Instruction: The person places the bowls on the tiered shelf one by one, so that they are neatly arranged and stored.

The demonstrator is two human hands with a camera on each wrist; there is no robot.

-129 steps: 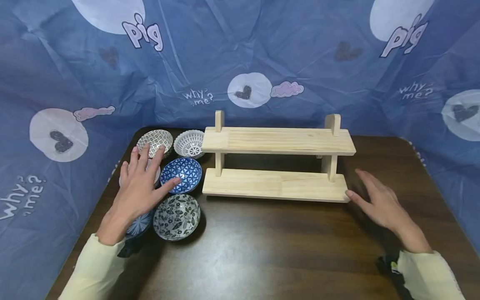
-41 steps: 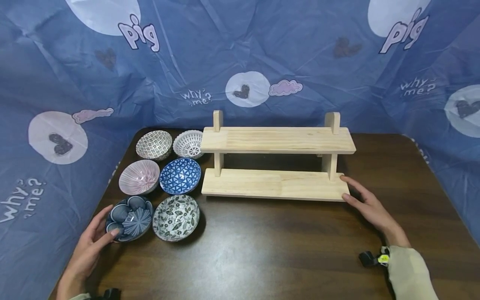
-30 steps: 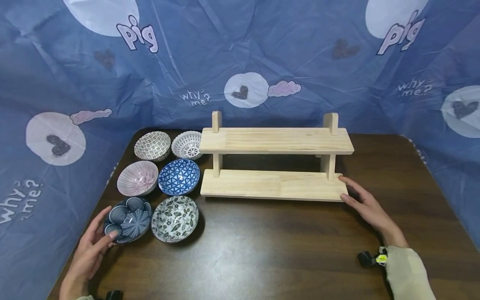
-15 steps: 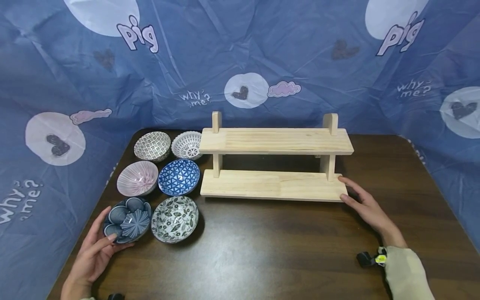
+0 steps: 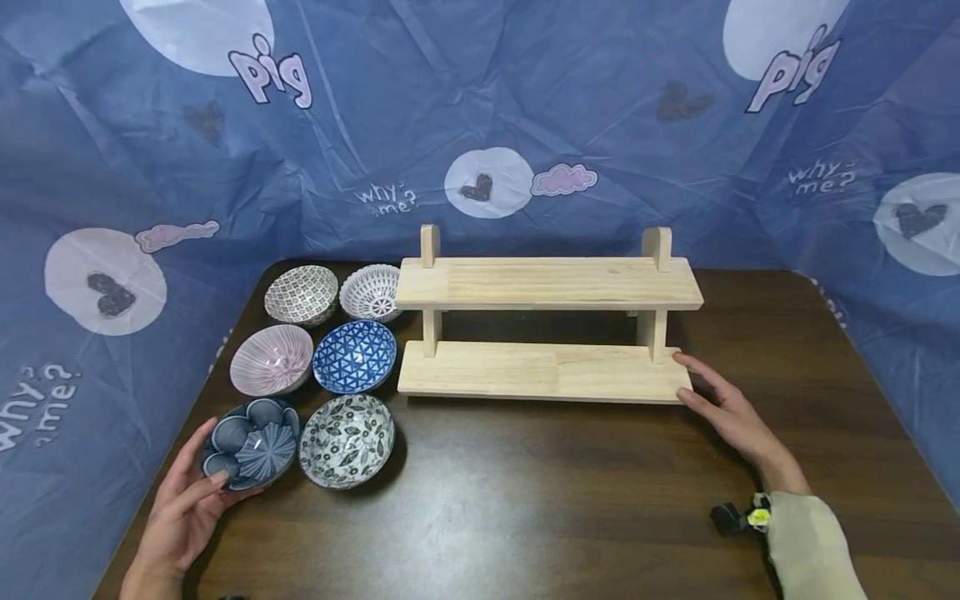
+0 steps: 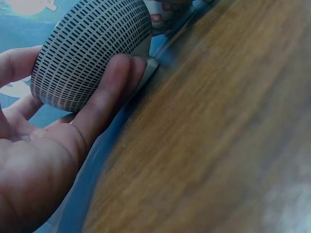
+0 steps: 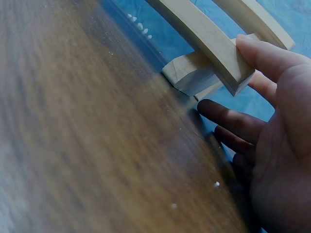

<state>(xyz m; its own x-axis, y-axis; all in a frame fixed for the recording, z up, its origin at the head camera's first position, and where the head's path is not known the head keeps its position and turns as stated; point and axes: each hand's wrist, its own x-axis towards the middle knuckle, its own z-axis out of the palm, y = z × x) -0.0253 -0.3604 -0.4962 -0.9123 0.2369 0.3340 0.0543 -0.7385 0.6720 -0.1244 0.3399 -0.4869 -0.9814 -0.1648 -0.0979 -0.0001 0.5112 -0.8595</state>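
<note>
In the head view my left hand (image 5: 182, 508) grips a dark blue bowl (image 5: 258, 450) at the near left of the group, thumb at its rim. The left wrist view shows that bowl's dashed outer wall (image 6: 92, 53), with fingers under it near its foot. At the far right, my right hand (image 5: 731, 417) pinches the right end of a two-tier wooden shelf's lower board (image 5: 547, 371), thumb at the front corner and index finger behind. Its other fingers (image 7: 233, 119) hang free of the board in the right wrist view. A floral bowl (image 5: 347, 442) sits beside the held bowl.
Behind stand a pink-striped bowl (image 5: 272, 360), a blue triangle-patterned bowl (image 5: 355, 357), a brown lattice bowl (image 5: 302, 296) and a white scalloped bowl (image 5: 371, 292) beside the upper shelf board (image 5: 547, 282). A blue printed cloth (image 5: 480, 100) walls the brown table (image 5: 525, 492).
My left hand has come down from above the bowls to the dark blue one, and its fingers have slid under it. My right hand has moved onto the shelf's end.
</note>
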